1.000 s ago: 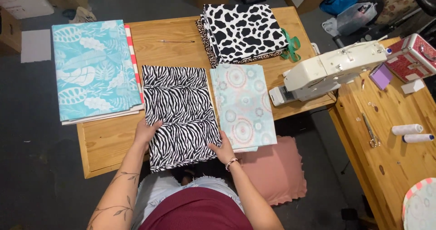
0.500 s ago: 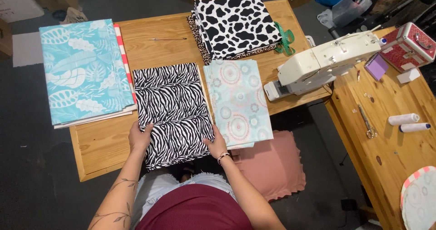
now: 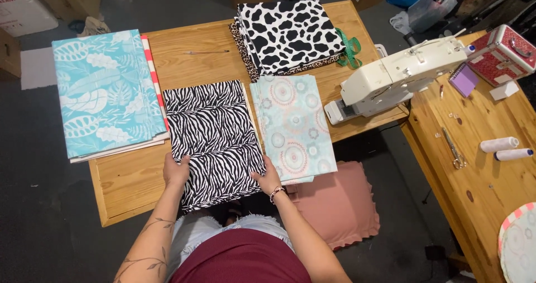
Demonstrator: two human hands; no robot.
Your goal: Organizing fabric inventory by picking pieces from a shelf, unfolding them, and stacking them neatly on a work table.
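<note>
My left hand point(image 3: 176, 171) and right hand point(image 3: 268, 178) lie flat, fingers spread, on the folded zebra-striped black-and-white fabric point(image 3: 215, 135); it sits at twelve o'clock on the pine table point(image 3: 131, 185); I judge I'm smoothing it; next calls for even pressure.

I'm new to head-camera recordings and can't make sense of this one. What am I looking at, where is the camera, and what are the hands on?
The single view comes from a camera worn on the person's head, looking down, so the arms enter from the bottom. The left hand and right hand rest flat on the two lower side edges of a folded zebra-print fabric on a wooden table. Beside it lie a pale circle-patterned fabric, a blue leaf-print fabric and a cow-print stack. A white sewing machine stands at the right, and two thread spools lie on a second table. Neither hand lifts anything.
</note>
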